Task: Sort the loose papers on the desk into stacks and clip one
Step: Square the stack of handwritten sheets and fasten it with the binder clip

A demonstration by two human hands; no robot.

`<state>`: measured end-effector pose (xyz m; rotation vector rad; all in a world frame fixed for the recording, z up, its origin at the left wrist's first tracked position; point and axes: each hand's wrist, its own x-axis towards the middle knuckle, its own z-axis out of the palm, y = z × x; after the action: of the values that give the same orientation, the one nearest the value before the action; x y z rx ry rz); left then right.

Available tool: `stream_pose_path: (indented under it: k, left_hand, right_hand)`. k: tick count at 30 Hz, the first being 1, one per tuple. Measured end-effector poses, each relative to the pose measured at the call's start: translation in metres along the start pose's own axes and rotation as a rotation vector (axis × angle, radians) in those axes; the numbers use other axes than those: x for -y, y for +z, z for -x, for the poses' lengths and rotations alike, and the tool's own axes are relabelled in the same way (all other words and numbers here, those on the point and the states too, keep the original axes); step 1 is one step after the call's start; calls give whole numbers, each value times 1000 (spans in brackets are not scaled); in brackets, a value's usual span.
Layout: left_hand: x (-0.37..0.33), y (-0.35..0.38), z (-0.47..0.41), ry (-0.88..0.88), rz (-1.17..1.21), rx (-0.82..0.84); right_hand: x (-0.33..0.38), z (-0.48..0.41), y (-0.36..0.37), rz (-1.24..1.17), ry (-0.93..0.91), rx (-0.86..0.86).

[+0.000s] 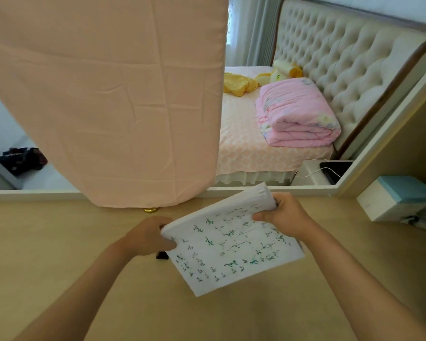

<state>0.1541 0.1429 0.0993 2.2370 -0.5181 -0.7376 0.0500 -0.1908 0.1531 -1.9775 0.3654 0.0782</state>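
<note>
Left hand [148, 236] and right hand [284, 216], fingers gripping thick white paper stack [231, 252], green handwriting

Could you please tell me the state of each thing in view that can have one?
stack of papers: held tilted in both hands, written side up, far corner curled.
left hand: grips the stack's left edge.
right hand: grips the curled far corner.
black object: lies on the desk, partly hidden under the stack.
pink cloth: hangs down to the desk's back edge.
pink quilt: folded on the bed.
</note>
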Motion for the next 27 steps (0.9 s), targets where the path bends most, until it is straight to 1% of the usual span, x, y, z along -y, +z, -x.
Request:
stream_pose_path:
  k: [2, 3, 4, 5, 6, 8, 10, 14, 15, 16, 17, 20, 21, 22, 24, 27]
  left_hand:
    - [9, 4, 5, -73, 394, -170]
    - [8, 9, 6, -98, 622, -233]
    - [4, 16, 7, -108, 828, -254]
    - [2, 25, 6, -118, 956, -253]
    - [0, 32, 4, -125, 996, -242]
    - [-6, 40, -2, -116, 896, -222]
    - [-6, 45, -8, -90, 771, -244]
    - [-8, 57, -19, -62, 689, -404]
    - [-7, 57, -21, -65, 682, -410]
    - [-5, 54, -23, -84, 692, -368]
    - [-2, 49, -25, -122, 727, -265]
    - [15, 38, -19, -334, 874, 175]
    - [19, 42, -17, -386, 911, 270]
    - [20, 49, -15, -407, 939, 324]
    - [25, 67, -14, -451, 977, 336]
    - [38, 91, -19, -532, 1008, 226]
  right_hand:
    - [-14, -3, -4, -129, 15, -24]
    - [-21, -5, -3, -207, 26, -39]
    - [-28, -6, -1, -286, 37, -44]
    - [-37, -7, 4, -355, 47, -43]
    - [-44, -8, 9, -408, 55, -43]
    - [-60, -10, 17, -461, 81, -62]
    - [-70, -10, 22, -483, 105, -93]
    - [-86, -14, 31, -514, 122, -153]
    - [-89, -15, 33, -537, 146, -157]
    - [-91, -17, 33, -564, 183, -141]
    - [-95, -18, 31, -595, 233, -103]
    - [-107, -17, 22, -648, 424, 46]
    - [-110, -18, 19, -641, 489, 79]
    - [-114, -18, 17, -629, 545, 113]
    - [-122, -19, 19, -598, 642, 151]
    - [-141, -22, 30, -500, 728, 92]
